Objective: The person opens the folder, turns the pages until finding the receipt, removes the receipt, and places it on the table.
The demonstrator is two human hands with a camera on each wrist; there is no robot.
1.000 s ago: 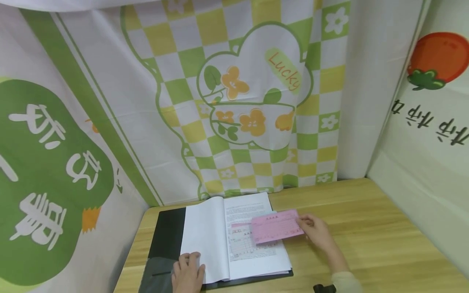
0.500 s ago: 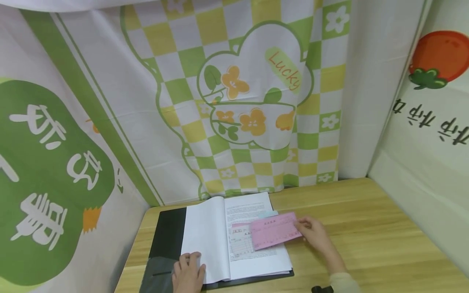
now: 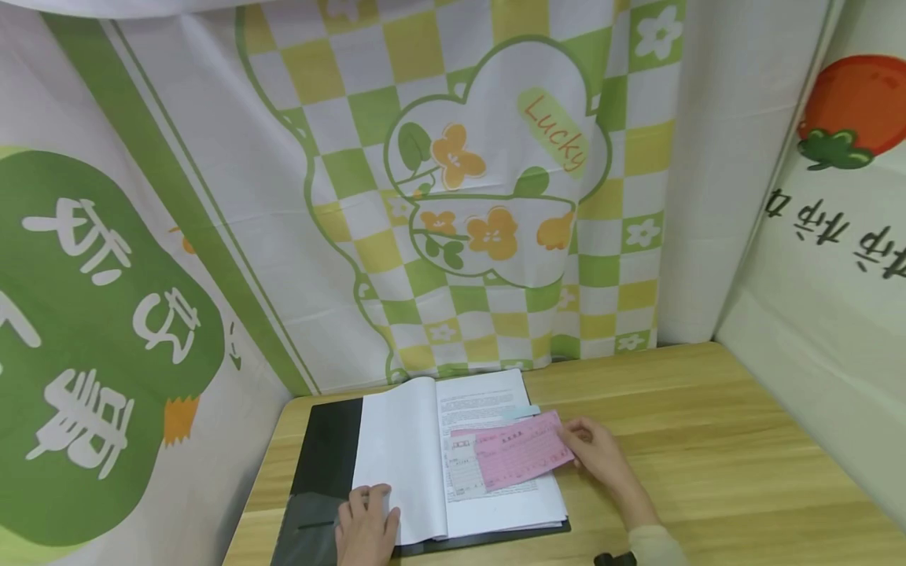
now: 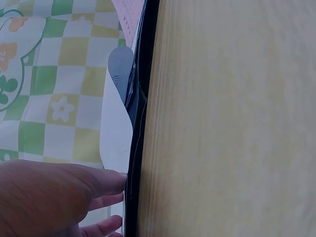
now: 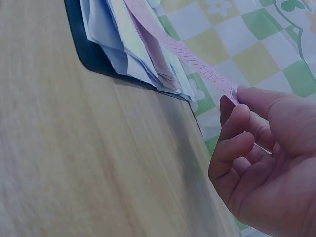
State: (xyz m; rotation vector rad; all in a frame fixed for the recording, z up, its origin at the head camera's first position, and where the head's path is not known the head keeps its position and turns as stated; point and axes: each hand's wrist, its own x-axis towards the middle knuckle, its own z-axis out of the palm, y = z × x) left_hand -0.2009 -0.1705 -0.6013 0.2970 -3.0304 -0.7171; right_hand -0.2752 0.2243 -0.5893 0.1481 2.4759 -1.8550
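A black folder (image 3: 328, 450) lies on the table, spread at white pages. My left hand (image 3: 366, 528) rests on the lower left of the blank left-hand page (image 3: 398, 452), fingers relaxed. My right hand (image 3: 598, 454) pinches the right end of a pink printed slip (image 3: 524, 452) between thumb and forefinger. In the right wrist view, the pinched slip (image 5: 197, 61) slants up from the stack to the fingertips, its held end raised. Under it in the head view are a pale gridded slip (image 3: 465, 470) and the printed right-hand page (image 3: 506, 509). A light blue slip (image 3: 521, 411) peeks out above.
The wooden table (image 3: 715, 472) extends to the right of the folder. Behind it hangs a checked cloth (image 3: 467, 314) with flowers and the word Lucky. Printed white cloth walls (image 3: 828, 354) stand at both sides. A dark wrist strap (image 3: 614, 559) shows at the right sleeve.
My right hand has moved left and slightly down with the pink slip, which now lies further over the gridded slip. The light blue slip shows more. My left hand stays in place.
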